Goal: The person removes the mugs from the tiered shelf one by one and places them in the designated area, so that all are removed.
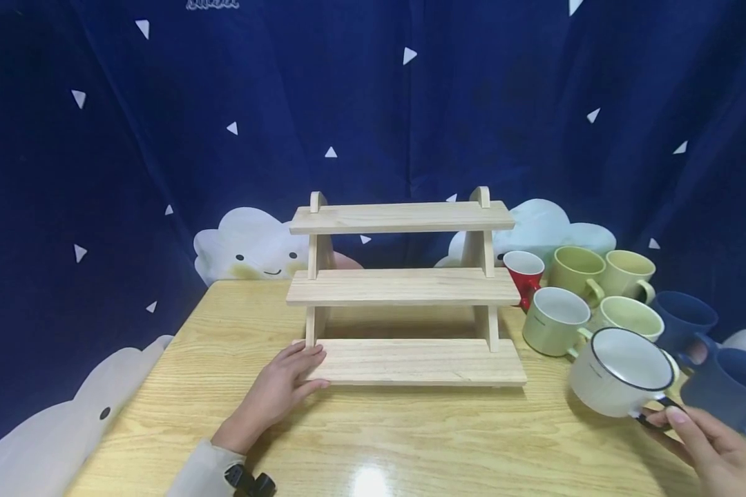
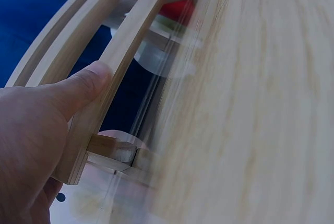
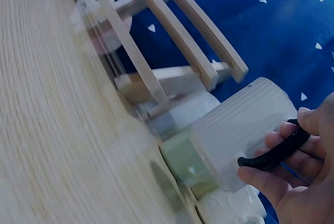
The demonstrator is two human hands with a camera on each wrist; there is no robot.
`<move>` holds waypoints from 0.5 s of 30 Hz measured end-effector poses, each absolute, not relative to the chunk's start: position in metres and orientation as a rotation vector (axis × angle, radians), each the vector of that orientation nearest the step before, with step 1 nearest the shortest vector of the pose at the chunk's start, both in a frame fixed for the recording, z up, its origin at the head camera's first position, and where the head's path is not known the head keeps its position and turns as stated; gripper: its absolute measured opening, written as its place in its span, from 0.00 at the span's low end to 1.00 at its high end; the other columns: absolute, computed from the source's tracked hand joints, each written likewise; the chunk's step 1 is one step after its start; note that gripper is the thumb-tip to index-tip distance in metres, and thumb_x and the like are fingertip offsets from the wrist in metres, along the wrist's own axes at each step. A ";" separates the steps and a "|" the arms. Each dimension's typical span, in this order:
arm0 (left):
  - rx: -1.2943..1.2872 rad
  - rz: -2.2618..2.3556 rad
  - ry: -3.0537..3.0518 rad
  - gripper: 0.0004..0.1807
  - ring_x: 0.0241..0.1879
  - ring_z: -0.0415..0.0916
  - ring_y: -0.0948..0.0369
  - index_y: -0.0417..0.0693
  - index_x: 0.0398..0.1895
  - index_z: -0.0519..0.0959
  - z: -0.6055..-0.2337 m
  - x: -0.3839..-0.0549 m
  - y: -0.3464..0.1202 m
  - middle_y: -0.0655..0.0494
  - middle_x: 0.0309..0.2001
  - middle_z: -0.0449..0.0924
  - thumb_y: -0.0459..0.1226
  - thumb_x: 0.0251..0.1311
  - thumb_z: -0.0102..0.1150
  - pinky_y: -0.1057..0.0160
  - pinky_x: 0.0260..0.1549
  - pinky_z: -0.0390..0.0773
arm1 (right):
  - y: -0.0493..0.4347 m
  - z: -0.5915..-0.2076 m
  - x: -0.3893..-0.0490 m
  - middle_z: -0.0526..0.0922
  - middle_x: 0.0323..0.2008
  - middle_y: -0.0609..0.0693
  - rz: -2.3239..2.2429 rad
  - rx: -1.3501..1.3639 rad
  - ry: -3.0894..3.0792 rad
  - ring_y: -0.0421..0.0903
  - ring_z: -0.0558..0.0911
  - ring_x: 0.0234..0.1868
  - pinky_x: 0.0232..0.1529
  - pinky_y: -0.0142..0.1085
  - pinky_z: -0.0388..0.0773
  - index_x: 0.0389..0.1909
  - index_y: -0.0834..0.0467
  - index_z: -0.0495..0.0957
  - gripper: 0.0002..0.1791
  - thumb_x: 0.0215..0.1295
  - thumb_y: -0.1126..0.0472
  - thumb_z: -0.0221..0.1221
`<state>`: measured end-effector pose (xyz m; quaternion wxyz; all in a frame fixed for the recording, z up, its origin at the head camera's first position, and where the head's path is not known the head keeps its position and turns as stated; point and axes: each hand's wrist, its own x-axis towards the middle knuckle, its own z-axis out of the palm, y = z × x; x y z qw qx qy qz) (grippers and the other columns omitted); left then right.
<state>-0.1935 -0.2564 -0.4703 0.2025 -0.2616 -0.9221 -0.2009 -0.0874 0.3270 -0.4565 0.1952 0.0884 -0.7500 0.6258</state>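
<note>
A three-tier wooden display stand (image 1: pixel 404 286) stands on the table. My left hand (image 1: pixel 280 386) holds the left end of its bottom shelf (image 1: pixel 416 362), with the thumb (image 2: pixel 86 85) along the front edge in the left wrist view. At the lower right, my right hand (image 1: pixel 715 442) grips the black handle (image 3: pixel 276 153) of a white enamel mug (image 1: pixel 603 386) with a dark rim. The mug is tilted and held in front of the other mugs. In the right wrist view its ribbed white side (image 3: pixel 242 130) faces the camera.
Right of the stand are a red mug (image 1: pixel 523 284), an olive mug (image 1: pixel 566 279), a pale yellow mug (image 1: pixel 622 279), a pale green mug (image 1: pixel 550 335), a partly hidden light green mug (image 1: pixel 634 317) and blue mugs (image 1: pixel 718 386). A dark blue curtain (image 1: pixel 373 103) hangs behind the wooden table (image 1: pixel 236 331).
</note>
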 end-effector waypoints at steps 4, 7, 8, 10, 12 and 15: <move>-0.731 -0.560 -2.572 0.31 0.63 0.69 0.46 0.45 0.57 0.80 -0.470 -0.194 -0.257 0.52 0.60 0.78 0.51 0.53 0.70 0.46 0.63 0.68 | 0.336 -0.464 -0.087 0.84 0.40 0.39 1.759 0.284 -2.001 0.27 0.80 0.44 0.35 0.19 0.80 0.37 0.66 0.81 0.16 0.73 0.76 0.44; -0.734 -0.554 -2.565 0.31 0.63 0.70 0.46 0.45 0.57 0.80 -0.470 -0.194 -0.257 0.51 0.59 0.78 0.51 0.52 0.70 0.47 0.64 0.68 | 0.343 -0.470 -0.088 0.85 0.36 0.40 1.792 0.254 -1.928 0.28 0.80 0.42 0.34 0.19 0.80 0.35 0.63 0.82 0.17 0.73 0.76 0.44; -0.735 -0.552 -2.564 0.31 0.63 0.70 0.46 0.45 0.57 0.80 -0.470 -0.194 -0.257 0.51 0.59 0.78 0.51 0.52 0.70 0.47 0.64 0.68 | 0.345 -0.473 -0.088 0.85 0.35 0.40 1.803 0.255 -1.899 0.29 0.80 0.42 0.34 0.18 0.79 0.35 0.62 0.83 0.18 0.73 0.77 0.44; -0.734 -0.544 -2.563 0.31 0.62 0.70 0.46 0.45 0.57 0.80 -0.470 -0.194 -0.257 0.51 0.59 0.78 0.51 0.52 0.70 0.47 0.64 0.68 | 0.351 -0.478 -0.090 0.86 0.36 0.44 1.904 0.307 -1.796 0.31 0.81 0.42 0.35 0.20 0.80 0.35 0.64 0.83 0.19 0.72 0.78 0.42; -0.734 -0.538 -2.563 0.31 0.62 0.70 0.46 0.45 0.57 0.80 -0.470 -0.194 -0.257 0.51 0.59 0.78 0.51 0.53 0.70 0.47 0.64 0.68 | 0.356 -0.481 -0.091 0.86 0.35 0.41 1.816 0.305 -1.818 0.30 0.80 0.43 0.39 0.19 0.78 0.34 0.62 0.84 0.21 0.72 0.79 0.42; -0.735 -0.536 -2.563 0.31 0.63 0.70 0.46 0.45 0.57 0.80 -0.471 -0.194 -0.257 0.52 0.59 0.78 0.52 0.53 0.69 0.47 0.64 0.67 | 0.362 -0.485 -0.091 0.85 0.33 0.33 1.543 0.212 -1.952 0.25 0.78 0.42 0.46 0.16 0.69 0.32 0.55 0.84 0.24 0.71 0.79 0.42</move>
